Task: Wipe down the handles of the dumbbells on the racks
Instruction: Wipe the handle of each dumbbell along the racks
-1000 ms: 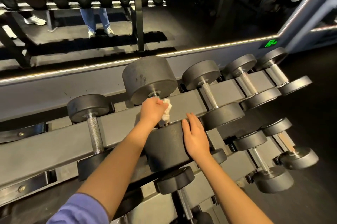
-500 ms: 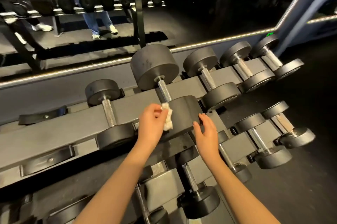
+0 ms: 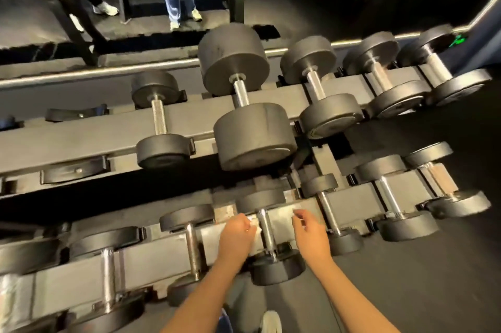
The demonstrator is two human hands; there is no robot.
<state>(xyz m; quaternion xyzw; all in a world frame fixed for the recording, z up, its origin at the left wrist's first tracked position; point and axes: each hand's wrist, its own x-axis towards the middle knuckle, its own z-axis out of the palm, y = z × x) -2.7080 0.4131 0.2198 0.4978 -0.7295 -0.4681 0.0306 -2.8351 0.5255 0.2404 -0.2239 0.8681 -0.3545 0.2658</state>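
A two-tier rack (image 3: 89, 132) holds black dumbbells with steel handles. My left hand (image 3: 235, 235) grips a small white cloth (image 3: 254, 226) just left of the handle of a small lower-tier dumbbell (image 3: 267, 233). On the other side of that handle hovers my right hand (image 3: 310, 235), its fingers loosely bent and holding nothing. The big dumbbell (image 3: 241, 94) sits on the upper tier above.
More dumbbells line both tiers to the left (image 3: 160, 121) and right (image 3: 390, 197). A mirror behind the rack reflects another rack and a person's legs (image 3: 179, 4). Dark floor (image 3: 433, 292) lies to the right. My shoe (image 3: 271, 322) shows below.
Both hands dropped from the big upper-tier dumbbell to the lower tier. The cloth now sits beside a smaller dumbbell's handle, and my right hand has left the big weight's head.
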